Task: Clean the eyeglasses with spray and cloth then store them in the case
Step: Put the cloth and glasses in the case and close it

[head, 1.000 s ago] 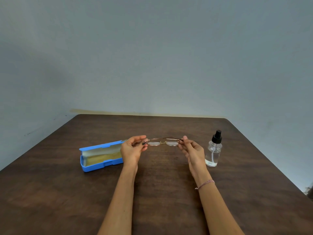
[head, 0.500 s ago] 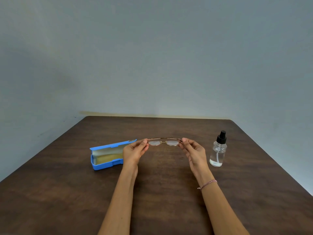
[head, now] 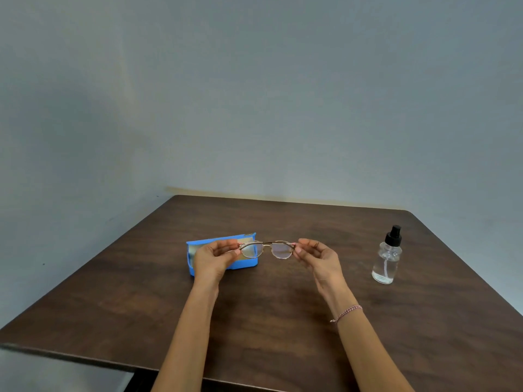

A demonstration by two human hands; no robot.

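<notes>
A: We're holding the eyeglasses [head: 267, 249] up off the table [head: 283, 321] with both hands. The left hand [head: 215, 257] is pinching the frame's left end between thumb and fingertips, and the right hand [head: 317, 257] is pinching the other end the same way, its other fingers loosely curled.

B: Anything changing since a second ago?

A: We're tipping the lenses down toward us; they were lying nearly flat before. The blue case [head: 223, 251] is now sitting right behind the left hand, partly hidden by it (mostly our head turning, we think).

B: And the spray bottle [head: 387, 256]?

A: It's standing well off to the right of the right hand, untouched. Something pale is lying inside the open case, maybe the cloth; we can't tell.

B: So for the task?

A: We're judging it early: lenses are facing up for spraying, and one hand needs to let go to reach the bottle.
</notes>
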